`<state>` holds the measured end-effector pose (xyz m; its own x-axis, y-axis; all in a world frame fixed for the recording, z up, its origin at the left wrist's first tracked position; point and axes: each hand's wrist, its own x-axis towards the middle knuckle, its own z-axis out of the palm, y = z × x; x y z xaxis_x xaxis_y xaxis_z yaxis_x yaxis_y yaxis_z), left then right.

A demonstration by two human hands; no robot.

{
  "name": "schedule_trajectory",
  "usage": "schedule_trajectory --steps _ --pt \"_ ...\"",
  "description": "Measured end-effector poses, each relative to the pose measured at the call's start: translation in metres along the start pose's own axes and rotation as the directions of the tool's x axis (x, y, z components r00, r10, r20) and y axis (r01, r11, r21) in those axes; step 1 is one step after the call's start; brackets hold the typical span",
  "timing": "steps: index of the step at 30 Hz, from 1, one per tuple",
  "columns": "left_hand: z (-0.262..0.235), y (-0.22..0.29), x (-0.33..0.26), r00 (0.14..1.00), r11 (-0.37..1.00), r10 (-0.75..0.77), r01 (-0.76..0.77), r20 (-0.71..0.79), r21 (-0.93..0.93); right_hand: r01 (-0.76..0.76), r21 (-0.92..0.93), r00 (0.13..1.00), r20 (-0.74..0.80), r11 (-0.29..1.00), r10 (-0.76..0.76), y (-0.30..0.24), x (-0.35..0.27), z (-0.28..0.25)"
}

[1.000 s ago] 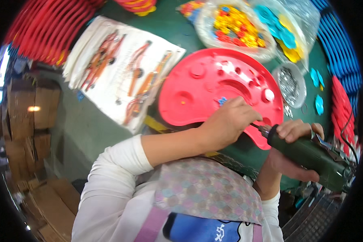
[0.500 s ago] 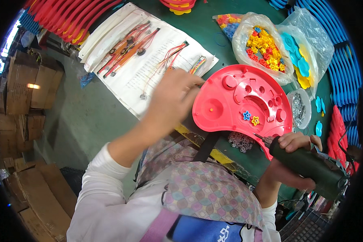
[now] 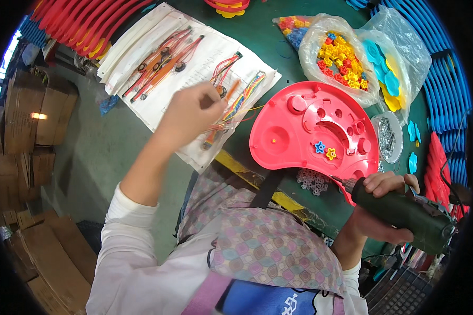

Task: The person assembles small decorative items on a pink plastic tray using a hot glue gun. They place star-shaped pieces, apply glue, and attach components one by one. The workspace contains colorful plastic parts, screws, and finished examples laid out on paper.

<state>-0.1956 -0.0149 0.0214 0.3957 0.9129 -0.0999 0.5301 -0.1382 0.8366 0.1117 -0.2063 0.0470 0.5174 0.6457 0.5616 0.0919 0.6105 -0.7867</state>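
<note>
My left hand (image 3: 190,113) is over the sheets of paper (image 3: 160,113), its fingers pinched on a wire harness (image 3: 233,90) whose orange part is blurred. A thin yellow wire runs from there toward the red plastic shell (image 3: 278,118). My right hand (image 3: 383,212) is wrapped around a dark green electric screwdriver (image 3: 404,218). The screwdriver's tip rests by the shell's near right edge, but exact contact cannot be told. Inside the shell sit a blue star piece (image 3: 319,147) and a yellow star piece (image 3: 331,153).
More wire harnesses (image 3: 163,63) lie on the paper. Behind the shell stand a bag of small star pieces (image 3: 341,58) and a bag of blue and yellow parts (image 3: 386,73). A tub of screws (image 3: 388,139) is to its right. Clear small rings (image 3: 312,181) lie at its near edge.
My left hand has moved left, away from the shell, and pulled back over the paper with its fingers curled. The right hand and screwdriver have stayed almost in place.
</note>
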Motion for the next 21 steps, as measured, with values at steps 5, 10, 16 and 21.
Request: schedule_trajectory --steps 5,10,16,21 --pt "-0.018 0.049 -0.003 0.977 0.673 0.188 -0.206 -0.104 -0.71 -0.034 0.035 0.997 -0.069 0.999 0.037 -0.006 0.001 -0.01" --pt "0.005 0.091 -0.001 0.862 0.483 0.485 -0.405 -0.147 -0.776 0.005 0.09 0.996 -0.094 0.996 0.003 -0.013 0.002 -0.022" --pt "0.073 0.094 0.005 0.964 0.767 0.222 -0.08 0.146 -0.637 0.05 0.144 0.993 -0.111 0.988 -0.035 -0.017 0.001 -0.038" --pt "0.123 0.079 0.022 0.907 0.926 0.378 -0.369 0.184 -0.081 0.031 0.1 0.983 -0.183 0.994 -0.012 -0.022 0.003 -0.049"
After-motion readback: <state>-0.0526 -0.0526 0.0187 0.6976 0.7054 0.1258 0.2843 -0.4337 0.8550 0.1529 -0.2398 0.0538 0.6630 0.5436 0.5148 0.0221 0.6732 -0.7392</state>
